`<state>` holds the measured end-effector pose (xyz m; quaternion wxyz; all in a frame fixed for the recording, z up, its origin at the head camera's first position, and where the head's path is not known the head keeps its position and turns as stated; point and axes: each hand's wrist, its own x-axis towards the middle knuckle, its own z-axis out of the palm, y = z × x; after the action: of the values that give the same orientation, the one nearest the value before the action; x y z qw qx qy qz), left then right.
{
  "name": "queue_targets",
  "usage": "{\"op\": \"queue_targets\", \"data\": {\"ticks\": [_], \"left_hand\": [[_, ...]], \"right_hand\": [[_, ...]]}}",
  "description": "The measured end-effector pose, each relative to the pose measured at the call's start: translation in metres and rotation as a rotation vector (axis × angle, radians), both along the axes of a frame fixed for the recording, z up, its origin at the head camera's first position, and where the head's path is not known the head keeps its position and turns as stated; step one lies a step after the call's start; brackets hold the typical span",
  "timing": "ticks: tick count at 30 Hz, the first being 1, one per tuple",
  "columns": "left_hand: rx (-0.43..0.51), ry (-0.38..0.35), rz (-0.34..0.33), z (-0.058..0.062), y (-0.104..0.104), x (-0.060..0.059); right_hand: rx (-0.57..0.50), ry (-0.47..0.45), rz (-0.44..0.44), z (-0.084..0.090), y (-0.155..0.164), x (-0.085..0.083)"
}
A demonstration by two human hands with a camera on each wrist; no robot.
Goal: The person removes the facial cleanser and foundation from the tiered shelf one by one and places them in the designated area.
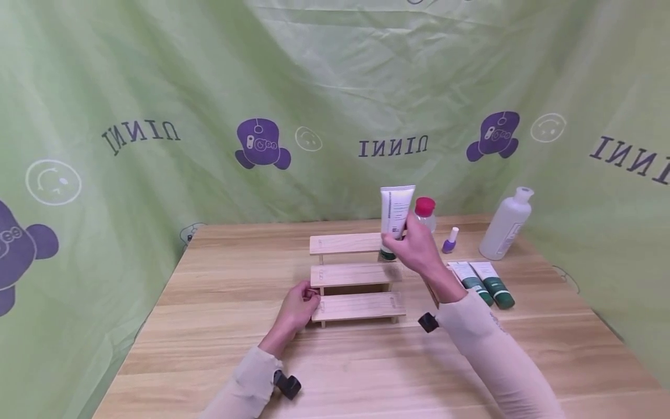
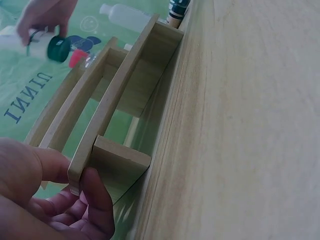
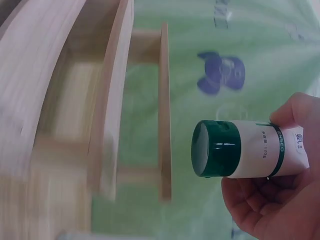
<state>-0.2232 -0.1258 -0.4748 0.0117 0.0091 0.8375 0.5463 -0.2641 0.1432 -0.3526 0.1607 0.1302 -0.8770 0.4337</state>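
Observation:
A three-tiered wooden rack point(image 1: 361, 305) stands mid-table. My left hand point(image 1: 295, 308) is at its left end; the left wrist view shows thumb and fingers pinching the end of one shelf board point(image 2: 102, 117). Up above the right part of the top tier, my right hand point(image 1: 417, 247) grips a white squeeze tube point(image 1: 396, 209) with a dark green cap. The tube is upright, cap downward. From the right wrist view, the green cap point(image 3: 216, 149) is apart from the shelves, and thumb and fingers wrap the tube's white body.
Two more white-and-green tubes point(image 1: 492, 284) lie right of the rack. Behind them are a small purple nail polish bottle point(image 1: 449, 244), a red-capped clear bottle point(image 1: 425, 208) partly behind my right hand, and a tall white bottle point(image 1: 505, 227). A green printed curtain point(image 1: 324, 70) hangs behind the table.

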Motion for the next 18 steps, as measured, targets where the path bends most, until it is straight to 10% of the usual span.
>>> {"op": "queue_targets", "data": {"ticks": [18], "left_hand": [[0.009,-0.002,-0.012,0.000,0.002,0.000]], "right_hand": [[0.064,-0.109,-0.161,-0.022,0.068,0.011]]}}
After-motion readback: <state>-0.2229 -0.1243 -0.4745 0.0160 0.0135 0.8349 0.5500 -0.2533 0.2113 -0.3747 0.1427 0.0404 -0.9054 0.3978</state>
